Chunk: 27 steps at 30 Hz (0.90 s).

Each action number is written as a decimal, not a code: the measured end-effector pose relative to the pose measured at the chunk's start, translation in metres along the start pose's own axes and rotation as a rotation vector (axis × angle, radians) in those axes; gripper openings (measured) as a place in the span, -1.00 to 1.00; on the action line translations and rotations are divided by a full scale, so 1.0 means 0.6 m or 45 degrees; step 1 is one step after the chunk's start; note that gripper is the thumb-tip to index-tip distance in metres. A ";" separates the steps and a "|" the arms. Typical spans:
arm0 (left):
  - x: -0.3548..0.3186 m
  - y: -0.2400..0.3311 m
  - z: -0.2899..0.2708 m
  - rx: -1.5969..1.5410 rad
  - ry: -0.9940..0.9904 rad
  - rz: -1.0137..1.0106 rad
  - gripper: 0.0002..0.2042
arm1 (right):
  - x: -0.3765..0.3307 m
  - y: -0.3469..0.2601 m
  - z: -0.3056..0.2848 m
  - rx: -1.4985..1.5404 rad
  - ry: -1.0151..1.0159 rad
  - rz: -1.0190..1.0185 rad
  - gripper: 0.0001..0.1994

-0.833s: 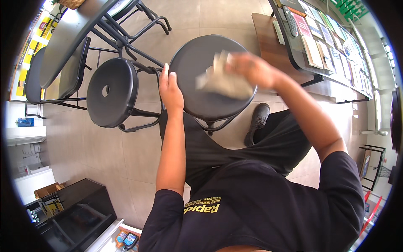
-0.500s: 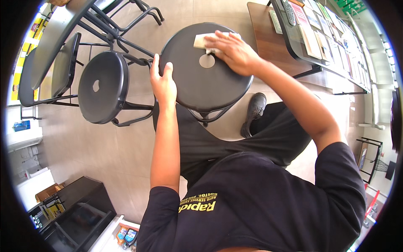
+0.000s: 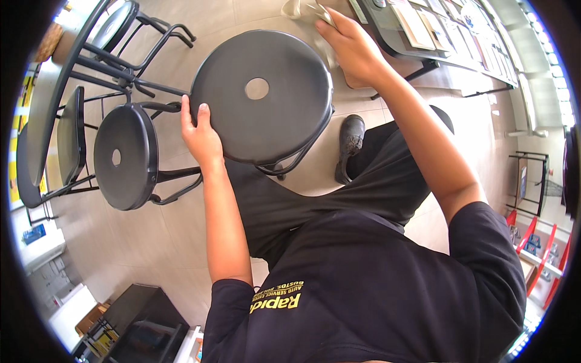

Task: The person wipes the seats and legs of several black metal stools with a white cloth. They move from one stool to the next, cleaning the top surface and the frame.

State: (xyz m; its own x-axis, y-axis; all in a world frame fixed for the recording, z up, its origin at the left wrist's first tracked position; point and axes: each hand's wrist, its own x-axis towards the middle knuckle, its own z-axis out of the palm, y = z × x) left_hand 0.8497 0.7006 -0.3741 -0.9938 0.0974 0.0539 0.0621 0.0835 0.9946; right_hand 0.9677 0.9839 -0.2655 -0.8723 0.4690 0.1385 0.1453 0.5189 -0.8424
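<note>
A black round stool with a round hole in its seat stands in front of me. My left hand grips the left edge of that seat, thumb and fingers around the rim. Off the seat's far right side, my right hand is raised and closed on a pale cloth, part of which hangs loose and is blurred by motion. The cloth does not touch the seat.
A second black stool stands close on the left, beside a table and other dark seats. At the upper right is a glass-topped table with papers. My shoe is just right of the stool. A black cabinet stands lower left.
My right hand has lifted the cloth off the seat and moved it up and away to the right. The left hand still holds the rim. The whole view has shifted slightly.
</note>
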 end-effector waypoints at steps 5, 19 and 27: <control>0.001 -0.003 0.003 0.013 0.002 0.013 -0.45 | -0.017 0.101 0.073 -0.609 -0.182 -0.458 -0.61; 0.008 -0.028 -0.012 0.041 0.031 0.094 -0.46 | -0.307 -0.080 0.116 0.257 -0.704 -0.079 -0.69; -0.062 0.091 -0.034 -0.228 -0.248 0.227 -0.45 | -0.195 -0.106 0.094 1.028 -0.187 0.493 -0.63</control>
State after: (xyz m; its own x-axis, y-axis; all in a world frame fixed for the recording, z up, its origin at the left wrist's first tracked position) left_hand 0.8879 0.6815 -0.3202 -0.9312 0.2845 0.2278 0.1992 -0.1261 0.9718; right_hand 1.0342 0.8556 -0.2573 -0.8894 0.3819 -0.2512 0.1170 -0.3411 -0.9327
